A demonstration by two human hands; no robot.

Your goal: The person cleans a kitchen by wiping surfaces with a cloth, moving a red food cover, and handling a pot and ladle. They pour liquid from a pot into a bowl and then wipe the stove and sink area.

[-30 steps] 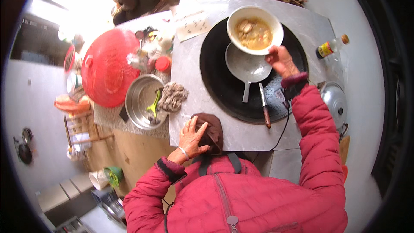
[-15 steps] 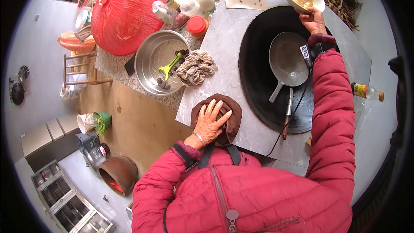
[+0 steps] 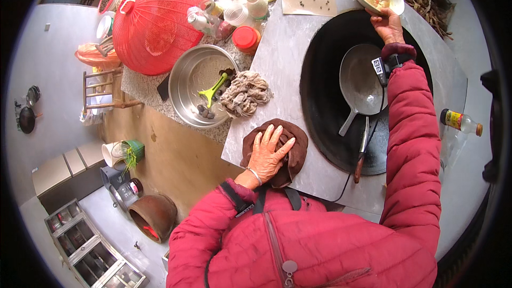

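Note:
My right hand (image 3: 389,29) holds the near rim of a white bowl (image 3: 396,1) at the far side of the stove top. Pale chunks in yellowish broth fill the bowl. Spread fingers of my left hand (image 3: 266,156) lie flat on a crumpled brown cloth (image 3: 297,146) at the counter's near edge. Between my arms sits a big black wok (image 3: 320,101) set into the stove. Inside it rest a grey long-handled pan (image 3: 362,82) and a utensil with a wooden handle (image 3: 359,165). The bowl's underside is hidden.
Left of the stove are a metal basin (image 3: 178,93) with a green tool (image 3: 213,89), a beige rag (image 3: 246,94), a red-lidded jar (image 3: 246,38) and a red mesh cover (image 3: 154,21). A bottle (image 3: 462,121) lies at right. A thin black cable (image 3: 349,184) crosses the wok.
The view has shifted slightly, so the stove and basin appear a little farther right and lower. My right hand still holds the bowl; my left hand stays on the cloth.

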